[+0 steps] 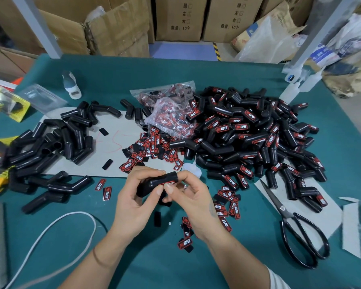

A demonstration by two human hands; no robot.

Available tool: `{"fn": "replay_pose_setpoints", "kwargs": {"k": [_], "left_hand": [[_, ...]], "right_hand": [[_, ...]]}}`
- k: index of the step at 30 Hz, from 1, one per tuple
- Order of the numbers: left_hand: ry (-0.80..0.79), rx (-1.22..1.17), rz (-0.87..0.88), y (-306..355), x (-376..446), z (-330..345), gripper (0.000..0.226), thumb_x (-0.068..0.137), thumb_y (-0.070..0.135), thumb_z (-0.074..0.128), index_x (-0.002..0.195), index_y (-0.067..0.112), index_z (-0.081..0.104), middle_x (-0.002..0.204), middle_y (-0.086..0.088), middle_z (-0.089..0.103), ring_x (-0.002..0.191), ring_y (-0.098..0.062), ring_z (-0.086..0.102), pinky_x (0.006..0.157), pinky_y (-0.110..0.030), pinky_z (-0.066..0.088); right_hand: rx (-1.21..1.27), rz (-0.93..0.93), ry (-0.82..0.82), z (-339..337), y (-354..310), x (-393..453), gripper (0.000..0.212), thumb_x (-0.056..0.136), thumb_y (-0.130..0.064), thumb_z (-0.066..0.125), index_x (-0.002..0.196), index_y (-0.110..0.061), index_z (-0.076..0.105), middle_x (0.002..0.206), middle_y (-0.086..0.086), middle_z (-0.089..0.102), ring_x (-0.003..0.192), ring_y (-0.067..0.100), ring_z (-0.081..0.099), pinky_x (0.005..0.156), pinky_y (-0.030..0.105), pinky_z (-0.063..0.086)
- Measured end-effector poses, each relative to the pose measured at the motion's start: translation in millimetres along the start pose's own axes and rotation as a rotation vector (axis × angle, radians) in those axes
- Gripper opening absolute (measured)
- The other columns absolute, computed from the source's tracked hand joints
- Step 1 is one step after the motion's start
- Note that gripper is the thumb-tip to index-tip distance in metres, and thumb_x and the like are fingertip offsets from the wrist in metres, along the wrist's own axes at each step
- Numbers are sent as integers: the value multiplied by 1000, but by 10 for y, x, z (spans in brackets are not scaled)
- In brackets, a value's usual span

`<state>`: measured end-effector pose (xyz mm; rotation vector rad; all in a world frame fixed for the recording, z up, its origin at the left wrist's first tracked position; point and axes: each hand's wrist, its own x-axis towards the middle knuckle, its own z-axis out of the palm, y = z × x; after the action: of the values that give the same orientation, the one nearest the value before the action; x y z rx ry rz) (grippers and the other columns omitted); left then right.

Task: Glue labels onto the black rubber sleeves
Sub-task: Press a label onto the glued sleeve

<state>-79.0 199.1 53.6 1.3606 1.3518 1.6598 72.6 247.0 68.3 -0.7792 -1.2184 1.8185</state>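
My left hand (133, 197) grips a black rubber sleeve (165, 180) held over the table's near middle. A red-and-black label lies on the sleeve, and my right hand (188, 197) pinches it with thumb and fingertips. Loose labels (152, 152) lie scattered behind and to the right of my hands. A pile of unlabelled sleeves (56, 142) sits at the left. At the right rises a big heap of labelled sleeves (248, 138). A small clear glue bottle (191, 168) stands just behind my right hand, partly hidden.
Black scissors (296, 230) lie at the right on grey card. Plastic bags of labels (171, 113) sit at the centre back. A white cord (56, 230) loops at the lower left. A white bottle (71, 85) stands at the back left. Cardboard boxes (179, 17) line the far side.
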Motion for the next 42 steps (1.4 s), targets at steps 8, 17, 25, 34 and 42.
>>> {"fn": "replay_pose_setpoints", "kwargs": {"k": [8,17,25,34,42], "left_hand": [[-13,-7,-26,-9,-5,-16,30,95,20,67,121,37,68,111,-1,63,103,-27,65,93,-27,52],[-8,-53,-41,-28,-3,-28,28,95,20,68,120,33,68,111,-2,65,102,-22,65,92,-24,51],[1,-130,-76,-21,2,-25,27,94,19,68,119,29,69,114,-2,70,108,-22,67,96,-25,51],[7,-255,-137,-39,-5,-8,26,93,17,67,118,23,69,115,-2,71,108,-18,67,95,-24,52],[14,-276,-151,-62,-8,-5,27,93,16,67,119,22,68,116,-3,71,109,-19,67,95,-25,53]], "right_hand": [[-29,4,3,-33,46,17,3,94,-24,74,96,-26,72,92,-1,69,77,13,67,82,30,57],[-79,11,-2,-60,65,18,7,96,-30,72,100,-24,72,84,-5,68,75,13,66,87,38,57],[-106,15,7,-42,56,7,4,93,-30,73,96,-27,71,86,-1,68,76,14,69,95,50,57],[-127,4,24,-10,39,4,5,92,-32,73,94,-29,71,91,5,70,78,17,70,90,40,59],[-154,19,42,-20,56,4,9,92,-35,73,97,-27,71,88,13,71,80,17,71,92,43,59]]}}
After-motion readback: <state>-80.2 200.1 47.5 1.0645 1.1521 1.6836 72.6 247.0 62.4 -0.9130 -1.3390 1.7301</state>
